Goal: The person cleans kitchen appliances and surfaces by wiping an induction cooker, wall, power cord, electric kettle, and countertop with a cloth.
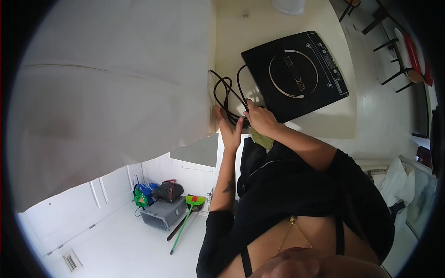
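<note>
A black induction cooktop lies flat on a cream counter, its control strip along the right side. From its left edge a black power cord runs out and lies in loose loops by the wall. My left hand is at the lower end of these loops, thumb and fingers apart, against or close to the cord. Beside it, my right hand has its fingers closed at the cord, just off the cooktop's near corner. A green cloth shows under my right wrist; whether that hand grips it is hidden.
A wall borders the counter on the left. A white container stands at the far end. On the floor at lower left are a grey bin, bags and a green broom. Chairs stand at far right.
</note>
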A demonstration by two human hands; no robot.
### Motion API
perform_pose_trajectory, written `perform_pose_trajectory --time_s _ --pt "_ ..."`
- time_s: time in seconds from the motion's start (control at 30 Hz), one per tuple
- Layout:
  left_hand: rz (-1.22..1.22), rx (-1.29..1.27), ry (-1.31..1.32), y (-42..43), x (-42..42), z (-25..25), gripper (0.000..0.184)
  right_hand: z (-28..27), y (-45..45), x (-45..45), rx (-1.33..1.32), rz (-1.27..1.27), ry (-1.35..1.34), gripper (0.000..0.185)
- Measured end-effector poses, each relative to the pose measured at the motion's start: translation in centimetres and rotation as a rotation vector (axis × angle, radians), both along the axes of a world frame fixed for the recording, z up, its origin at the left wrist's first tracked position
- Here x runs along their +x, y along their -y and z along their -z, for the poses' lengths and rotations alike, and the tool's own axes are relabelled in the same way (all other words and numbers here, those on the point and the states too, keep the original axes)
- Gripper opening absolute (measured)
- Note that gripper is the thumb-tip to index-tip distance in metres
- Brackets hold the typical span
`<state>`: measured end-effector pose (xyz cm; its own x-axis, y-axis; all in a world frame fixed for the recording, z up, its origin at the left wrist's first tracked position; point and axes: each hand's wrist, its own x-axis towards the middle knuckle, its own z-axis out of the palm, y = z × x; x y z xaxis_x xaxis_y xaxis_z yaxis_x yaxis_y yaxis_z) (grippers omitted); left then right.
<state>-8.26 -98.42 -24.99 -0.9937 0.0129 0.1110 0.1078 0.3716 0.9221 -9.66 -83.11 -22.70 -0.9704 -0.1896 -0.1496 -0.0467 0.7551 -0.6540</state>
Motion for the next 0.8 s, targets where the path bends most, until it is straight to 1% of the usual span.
perform_pose_trajectory --time_s 0.03,0.07,0.1,0.17,0.23,0.27,0.33,0.37,0.4,0.43,0.47,0.5,0.53,0.57,0.6,0.63,0.67,0.7,0.73,0.77,0.8 --pt "0.002 -0.001 -0.004 -0.4 -1.3 -0.5 0.100 0.3 0.2 -0.2 0.016 -0.005 0.037 0.050" --pt "0.004 -0.076 0.019 -0.7 -2.5 -0.5 0.103 0.5 0.3 -0.3 0.032 -0.011 0.075 0.047" --pt "0.006 -0.150 0.043 -0.9 -3.6 -0.4 0.105 0.6 0.3 -0.4 0.032 -0.010 0.073 0.047" --pt "0.031 -0.249 0.034 -1.4 -5.1 -0.4 0.111 0.2 0.3 -0.7 0.040 -0.085 0.186 0.051" --pt "0.051 -0.432 0.070 -1.7 -6.0 -0.6 0.112 -0.8 -0.1 -0.3 0.074 -0.112 0.174 0.051" --pt "0.058 -0.430 0.062 -1.8 -6.2 -0.3 0.112 -2.0 -0.6 -0.3 0.108 -0.148 0.172 0.050" --pt "0.021 -0.465 -0.008 -1.6 -5.9 0.7 0.110 -5.8 -3.8 -0.5 0.009 -0.158 0.214 0.046" --pt "0.025 -0.464 -0.017 -1.7 -5.7 0.6 0.110 -8.0 -6.5 -0.7 -0.091 -0.037 0.208 0.040" --pt "-0.006 -0.510 -0.019 -1.9 -5.5 0.4 0.109 -9.6 -9.6 -1.0 -0.119 0.146 0.160 0.041" --pt "-0.038 -0.554 -0.020 -2.1 -5.3 0.5 0.107 -9.4 -13.4 -1.5 -0.109 0.360 0.058 0.040" --pt "-0.067 -0.607 -0.097 -2.4 -5.1 0.5 0.103 -9.5 -17.4 -1.6 -0.056 0.557 -0.049 0.040" --pt "-0.065 -0.605 -0.106 -2.5 -5.2 0.9 0.103 -5.6 -23.2 -2.1 0.198 0.642 -0.323 0.044" --pt "-0.082 -0.631 -0.097 -2.6 -5.4 1.5 0.101 -5.3 -26.9 -1.4 0.297 0.722 -0.286 0.050" --pt "-0.099 -0.658 -0.082 -2.8 -6.0 2.3 0.100 -4.0 -29.9 -1.4 0.381 0.770 -0.135 0.055" --pt "-0.099 -0.658 -0.084 -3.0 -6.6 2.2 0.100 -1.5 -32.3 -1.1 0.400 0.766 -0.062 0.055" --pt "-0.064 -0.655 -0.001 -3.0 -7.3 1.7 0.097 0.2 -33.4 -0.9 0.397 0.769 -0.066 0.055" --pt "-0.029 -0.652 0.075 -2.9 -8.1 1.7 0.094 0.5 -33.4 -0.6 0.136 0.722 0.125 0.053" --pt "-0.028 -0.653 0.061 -2.7 -8.4 1.5 0.094 0.7 -33.3 0.5 -0.126 0.660 0.311 0.051" --pt "-0.031 -0.635 -0.003 -2.7 -8.8 1.3 0.089 1.3 -32.8 1.8 -0.131 0.664 0.300 0.051" --pt "-0.031 -0.616 -0.056 -2.9 -10.0 1.6 0.084 0.9 -31.2 2.2 -0.269 0.670 0.332 0.047" --pt "-0.020 -0.617 -0.042 -3.8 -13.3 2.4 0.084 0.7 -30.3 0.9 -0.404 0.676 0.381 0.043"
